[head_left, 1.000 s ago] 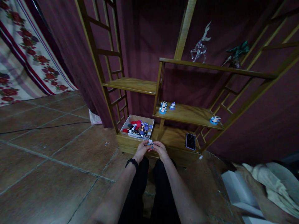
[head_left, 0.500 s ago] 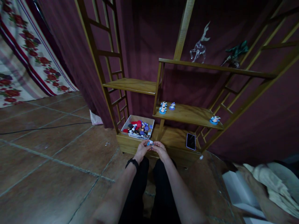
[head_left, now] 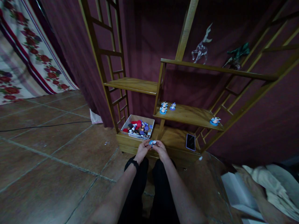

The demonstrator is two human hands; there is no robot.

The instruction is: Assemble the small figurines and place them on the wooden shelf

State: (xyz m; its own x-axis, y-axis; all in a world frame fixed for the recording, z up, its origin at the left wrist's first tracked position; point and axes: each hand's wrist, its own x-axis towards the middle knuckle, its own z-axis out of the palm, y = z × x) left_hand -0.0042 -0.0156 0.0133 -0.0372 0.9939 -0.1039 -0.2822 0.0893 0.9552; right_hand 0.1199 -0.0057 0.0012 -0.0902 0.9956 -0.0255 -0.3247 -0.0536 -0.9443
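Observation:
Between my left hand (head_left: 143, 150) and my right hand (head_left: 161, 148) is a small figurine (head_left: 152, 142) with a blue base. The fingertips of both hands are closed on it, in front of the cabinet's low front edge. It lies tilted, its base toward the left. Just beyond my left hand stands an open cardboard box (head_left: 126, 133) full of red, purple, black and white figurines (head_left: 142, 127). On the middle shelf (head_left: 189, 114), two blue-based figurines (head_left: 163, 109) and a purple-based figurine (head_left: 173, 106) stand at the left, and another blue-based figurine (head_left: 215, 121) at the right.
A phone (head_left: 190, 142) lies on the bottom shelf at the right. Higher up stand a clear deer ornament (head_left: 201, 51) and a dark green ornament (head_left: 238, 54). White boxes (head_left: 239, 193) and pale cloth (head_left: 268, 177) are on the right. A black cable (head_left: 46, 125) crosses the floor.
The figurine has turned in my fingers, its blue base now facing left, and has shifted slightly right. Both hands keep hold of it.

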